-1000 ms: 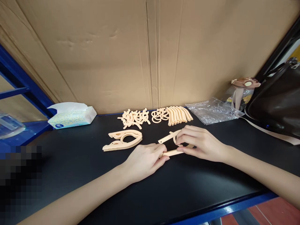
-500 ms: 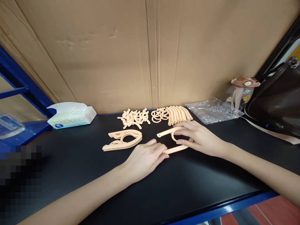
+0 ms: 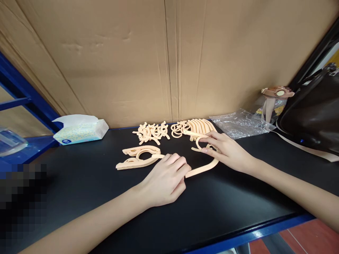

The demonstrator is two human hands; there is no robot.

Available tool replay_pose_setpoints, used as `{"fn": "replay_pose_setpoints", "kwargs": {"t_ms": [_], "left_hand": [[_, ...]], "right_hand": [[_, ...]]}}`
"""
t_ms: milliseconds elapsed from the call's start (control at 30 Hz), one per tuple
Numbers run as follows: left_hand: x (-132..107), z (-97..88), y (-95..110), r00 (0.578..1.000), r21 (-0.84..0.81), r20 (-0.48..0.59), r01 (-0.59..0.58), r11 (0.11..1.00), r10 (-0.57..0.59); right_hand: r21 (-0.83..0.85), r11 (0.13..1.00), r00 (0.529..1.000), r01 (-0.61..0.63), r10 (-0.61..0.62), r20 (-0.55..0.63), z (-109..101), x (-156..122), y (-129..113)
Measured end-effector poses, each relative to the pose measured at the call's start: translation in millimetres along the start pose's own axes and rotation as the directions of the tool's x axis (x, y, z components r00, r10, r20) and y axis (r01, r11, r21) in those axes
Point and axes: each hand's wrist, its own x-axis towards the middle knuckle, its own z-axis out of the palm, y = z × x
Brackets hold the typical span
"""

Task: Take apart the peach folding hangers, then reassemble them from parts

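A partly assembled peach plastic folding hanger [image 3: 201, 170] is between my hands, its two arms spread apart. My right hand [image 3: 225, 148] grips it at the curved joint, fingers around the hook [image 3: 197, 144]. My left hand [image 3: 169, 178] is closed at the free end of the lower arm. From its fingers a narrow peach strut [image 3: 158, 156] points left; the rest is covered by the hand. Left of that, two-armed folded hangers [image 3: 137, 164] lie stacked on the black table.
Behind lie a pile of small struts [image 3: 150, 132], loose hooks [image 3: 178, 129] and a row of curved arms [image 3: 202, 126]. A tissue pack [image 3: 81, 132] is at left. Clear plastic bag [image 3: 239, 123], bottle [image 3: 275, 102] and dark bag [image 3: 309, 113] stand right; cardboard [image 3: 106, 70] rises behind.
The hanger's upper arm has swung up and away, opening wider from the lower arm. A strut now shows from my left hand, whose fingers have curled in more.
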Motion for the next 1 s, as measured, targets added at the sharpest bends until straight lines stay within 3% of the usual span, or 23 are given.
{"fn": "replay_pose_setpoints", "kwargs": {"t_ms": [200,433,1000], "left_hand": [[-2,6.2,-4,0.996,-0.015,-0.085,-0.023,1.0,0.022],[-5,13.5,-7,0.988,-0.029,-0.088,0.127,0.992,-0.129],[-5,9.2,-5,0.992,-0.169,-0.074,0.086,0.982,-0.1]], "right_hand": [[-0.014,1.0,1.0,-0.027,0.027,-0.005,4,0,3],[-0.161,0.985,0.997,-0.068,0.061,-0.049,3,-1,4],[-0.221,0.971,0.996,-0.086,0.076,-0.054,6,0,6]]}}
